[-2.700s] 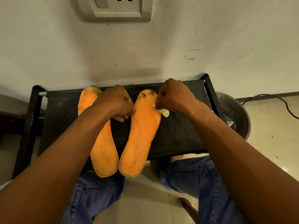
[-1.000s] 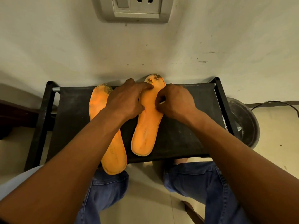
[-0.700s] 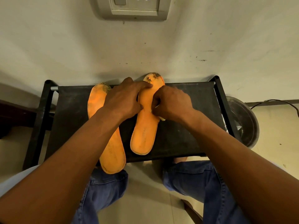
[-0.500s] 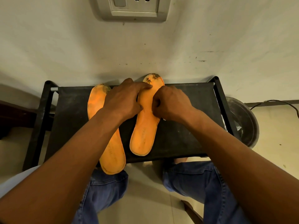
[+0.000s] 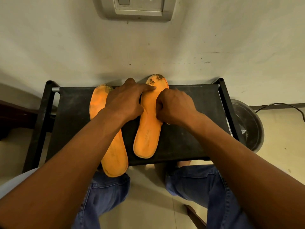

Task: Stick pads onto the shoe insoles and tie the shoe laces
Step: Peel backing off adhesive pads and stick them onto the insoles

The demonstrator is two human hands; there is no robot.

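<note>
A pale, scuffed plaster wall [image 5: 66, 47] fills the far half of the scene, with a grey switch-and-socket plate [image 5: 137, 7] at its top. Against it stands a low black stool with a dark fabric seat [image 5: 189, 138] and black frame posts. To the right, on the cream tiled floor [image 5: 280, 129], sits a round dark metal bowl [image 5: 247, 124]. The person's blue-jeaned knees [image 5: 105, 192] show at the near edge.

Two flat orange foam insoles lie lengthwise on the seat. The left insole [image 5: 113, 156] overhangs the near edge; the right insole [image 5: 146, 139] pokes its worn toe past the far edge. The left hand [image 5: 125, 101] lies across both, forefinger stretched flat and pressing near the right insole's toe. The right hand [image 5: 175, 106] rests curled on that insole's right edge; a pale scrap [image 5: 167, 123] peeks from under it, but whether the fingers pinch it cannot be told.
</note>
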